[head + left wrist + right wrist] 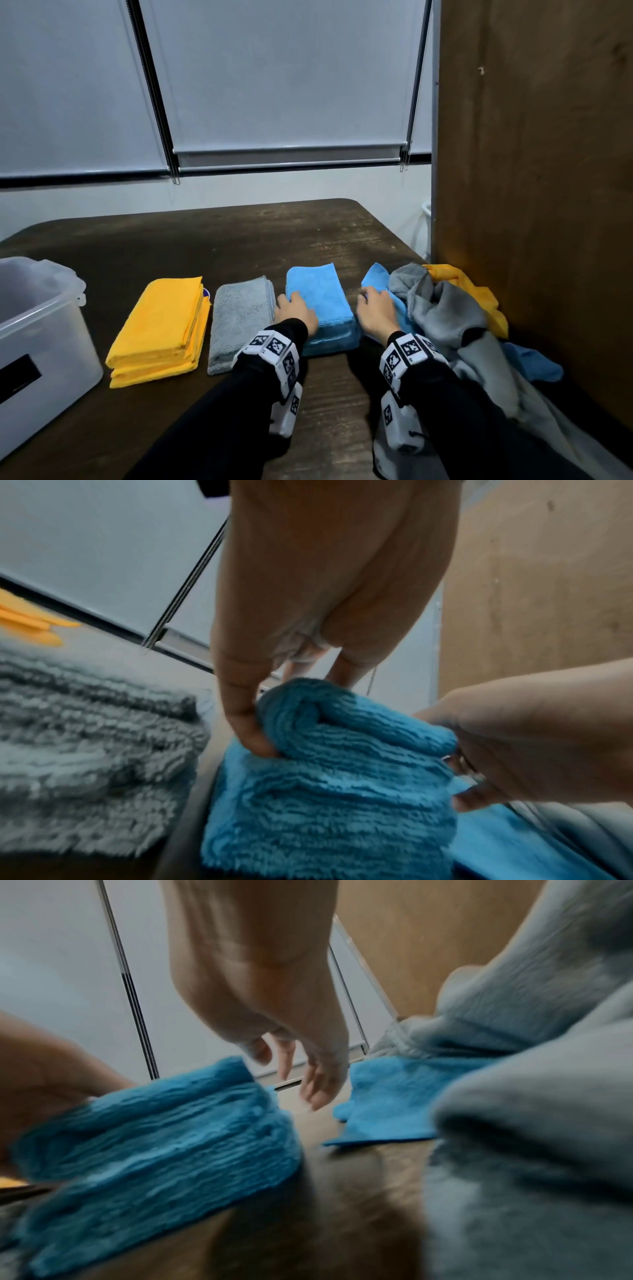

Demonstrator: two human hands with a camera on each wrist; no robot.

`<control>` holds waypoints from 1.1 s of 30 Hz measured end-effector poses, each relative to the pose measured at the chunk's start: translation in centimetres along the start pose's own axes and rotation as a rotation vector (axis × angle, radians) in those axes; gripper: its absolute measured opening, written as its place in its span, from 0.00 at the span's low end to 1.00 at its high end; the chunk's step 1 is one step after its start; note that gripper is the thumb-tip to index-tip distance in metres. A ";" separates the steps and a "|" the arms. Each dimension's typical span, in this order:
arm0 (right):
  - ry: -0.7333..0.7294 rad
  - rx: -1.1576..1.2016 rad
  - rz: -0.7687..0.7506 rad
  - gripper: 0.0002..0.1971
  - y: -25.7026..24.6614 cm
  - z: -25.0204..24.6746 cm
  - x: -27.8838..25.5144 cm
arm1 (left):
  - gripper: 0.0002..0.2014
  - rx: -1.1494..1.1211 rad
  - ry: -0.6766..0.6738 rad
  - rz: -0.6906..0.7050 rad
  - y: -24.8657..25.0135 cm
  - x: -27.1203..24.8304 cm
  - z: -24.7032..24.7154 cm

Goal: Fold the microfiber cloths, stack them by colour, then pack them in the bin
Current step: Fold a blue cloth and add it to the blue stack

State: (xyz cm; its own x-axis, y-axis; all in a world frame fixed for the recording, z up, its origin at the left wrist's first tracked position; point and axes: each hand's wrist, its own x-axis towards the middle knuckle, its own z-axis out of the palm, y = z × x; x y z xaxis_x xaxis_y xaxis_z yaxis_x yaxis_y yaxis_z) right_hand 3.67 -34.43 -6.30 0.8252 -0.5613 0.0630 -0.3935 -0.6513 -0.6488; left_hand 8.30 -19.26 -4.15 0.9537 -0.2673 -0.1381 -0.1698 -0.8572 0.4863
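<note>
No readable writing or brand anywhere; only black-and-white square marker patterns on the wrist bands (274, 353), and a black patch on the bin's front wall w/ no legible text.

Left hand (296, 310) sits at the near-left corner of the blue stack (320, 305); in the left wrist view its thumb (246, 718) and fingers pinch the top blue cloth's folded edge (329, 723), lifted into a small roll. So left hand is gripping that cloth. Right hand (375, 313) is just right of the stack, palm down, fingers relaxed and spread in the right wrist view (308, 1080), holding nothing, hovering by the edge of a loose blue cloth (376, 277) from the unfolded pile (445, 308). Both forearms in black sleeves, reaching fwd from the near table edge.

Table (239, 240) is dark wood. L to R: clear plastic bin (44, 329) at far left, yellow stack (164, 329), grey stack (239, 315), blue stack, then the loose pile of grey, blue, yellow cloths against a brown panel (534, 171). Stacks lie side by side, close together; whether they touch is hard to tell.
</note>
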 end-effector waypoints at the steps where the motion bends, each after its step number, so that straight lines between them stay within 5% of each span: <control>1: 0.030 -0.073 0.031 0.20 0.7 -0.4 -0.2 | 0.27 0.096 0.044 0.034 0.2 -0.6 0.2; 5: 0.006 -0.262 0.132 0.31 3.4 -1.2 -1.2 | 0.26 0.396 -0.039 0.265 1.2 -2.4 1.5; 9: -0.244 -0.372 0.184 0.60 5.4 -1.4 -0.7 | 0.27 0.429 -0.208 0.255 1.4 -2.1 3.0; 13: -0.333 -0.462 0.153 0.36 6.8 -2.4 -0.3 | 0.29 0.535 -0.235 0.235 1.0 -1.2 4.0; 18: -0.040 -0.465 0.118 0.17 6.2 -2.7 -1.2 | 0.31 0.477 -0.277 0.254 0.9 -1.1 3.7; 21: 0.115 -0.035 0.235 0.13 6.6 -3.7 -1.1 | 0.31 0.271 -0.248 0.290 0.3 -1.3 2.1; 24: 0.261 0.562 0.328 0.17 7.1 -5.4 -0.6 | 0.30 0.083 -0.059 0.290 -0.5 -2.8 0.0; 29: 0.232 0.766 0.021 0.05 0.7 -10.7 -5.8 | 0.19 -0.242 0.157 0.467 -1.9 -8.9 -3.6; 33: 0.141 0.895 -0.184 0.09 -3.4 -12.6 -10.5 | 0.15 -0.384 0.209 0.593 -2.8 -14.3 -5.8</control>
State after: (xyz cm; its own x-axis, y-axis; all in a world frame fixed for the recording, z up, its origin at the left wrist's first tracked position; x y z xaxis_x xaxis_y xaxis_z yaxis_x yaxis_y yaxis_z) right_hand -8.74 -32.77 4.78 0.7637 -0.5834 0.2766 0.2469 -0.1320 -0.9600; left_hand -3.39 -10.47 1.49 0.7625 -0.5157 0.3907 -0.6094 -0.3695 0.7015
